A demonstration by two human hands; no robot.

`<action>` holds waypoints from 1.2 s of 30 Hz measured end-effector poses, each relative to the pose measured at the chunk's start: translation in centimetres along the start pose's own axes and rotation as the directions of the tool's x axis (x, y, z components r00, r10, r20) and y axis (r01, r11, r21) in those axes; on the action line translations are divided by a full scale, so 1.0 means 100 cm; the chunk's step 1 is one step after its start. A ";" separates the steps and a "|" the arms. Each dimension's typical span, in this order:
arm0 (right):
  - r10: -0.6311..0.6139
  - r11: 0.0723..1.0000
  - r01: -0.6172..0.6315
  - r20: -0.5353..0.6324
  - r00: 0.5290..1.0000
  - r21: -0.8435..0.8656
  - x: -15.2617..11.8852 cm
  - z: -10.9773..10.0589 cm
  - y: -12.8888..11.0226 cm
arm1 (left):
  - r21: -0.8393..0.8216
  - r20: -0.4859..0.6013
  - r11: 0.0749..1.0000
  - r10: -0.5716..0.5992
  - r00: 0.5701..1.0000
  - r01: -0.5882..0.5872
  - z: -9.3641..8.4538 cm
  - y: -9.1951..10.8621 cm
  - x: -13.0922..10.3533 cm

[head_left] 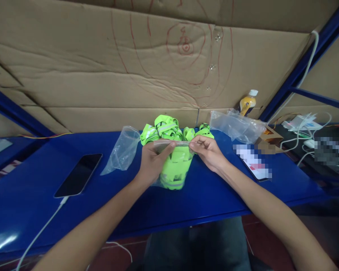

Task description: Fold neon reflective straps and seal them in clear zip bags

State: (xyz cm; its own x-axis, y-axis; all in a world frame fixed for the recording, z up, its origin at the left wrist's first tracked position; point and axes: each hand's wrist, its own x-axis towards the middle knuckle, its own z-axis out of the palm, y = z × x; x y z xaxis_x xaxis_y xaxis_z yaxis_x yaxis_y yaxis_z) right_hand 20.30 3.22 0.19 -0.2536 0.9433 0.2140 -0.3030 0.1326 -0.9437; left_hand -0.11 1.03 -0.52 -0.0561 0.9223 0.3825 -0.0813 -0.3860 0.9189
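Note:
Between my hands is a clear plastic bag (pixel 173 143) with a folded neon-green reflective strap bundle (pixel 175 167) inside it. My left hand (pixel 154 160) pinches the left part of the bag's top edge, thumb lying along it. At the right end of the same edge, the thumb and fingers of my right hand (pixel 207 150) are closed on the plastic. Just behind the bag lie several more neon-green bundles (pixel 166 128) with grey reflective stripes. An unfilled clear plastic bag (pixel 122 148) rests on the blue table to the left of them.
A dark phone (pixel 79 175) with a white charging cable lies at the left; another phone (pixel 251 162) lies at the right. Clear plastic bags (pixel 237 126), a bottle (pixel 248 102) and a small cardboard box (pixel 271 136) stand at the back right. Cardboard (pixel 87 86) lines the back.

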 end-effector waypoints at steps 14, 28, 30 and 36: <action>-0.009 1.000 0.008 -0.037 0.999 -0.011 0.003 -0.003 0.002 | -0.141 -0.008 0.984 -0.108 0.994 0.106 0.002 -0.004 0.003; 0.034 0.965 0.031 0.241 0.970 -0.260 -0.012 0.019 0.009 | -0.335 0.049 0.933 -0.119 0.992 0.128 0.006 0.002 0.007; 0.004 0.966 0.050 0.208 0.978 -0.253 -0.012 0.017 0.000 | -0.320 0.070 0.941 -0.087 0.994 0.105 0.005 0.003 0.007; -0.221 0.809 0.106 -0.132 0.966 -0.579 -0.032 -0.048 -0.081 | -0.063 0.125 0.993 0.111 0.986 -0.104 0.002 0.006 0.000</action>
State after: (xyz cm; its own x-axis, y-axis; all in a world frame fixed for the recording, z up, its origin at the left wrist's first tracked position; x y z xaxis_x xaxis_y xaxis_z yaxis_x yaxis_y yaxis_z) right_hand 28.01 0.61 5.93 -0.0568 0.9224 0.3821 0.2596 0.3832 -0.8864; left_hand 0.05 0.84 0.06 0.0601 0.8690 0.4911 -0.1373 -0.4801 0.8664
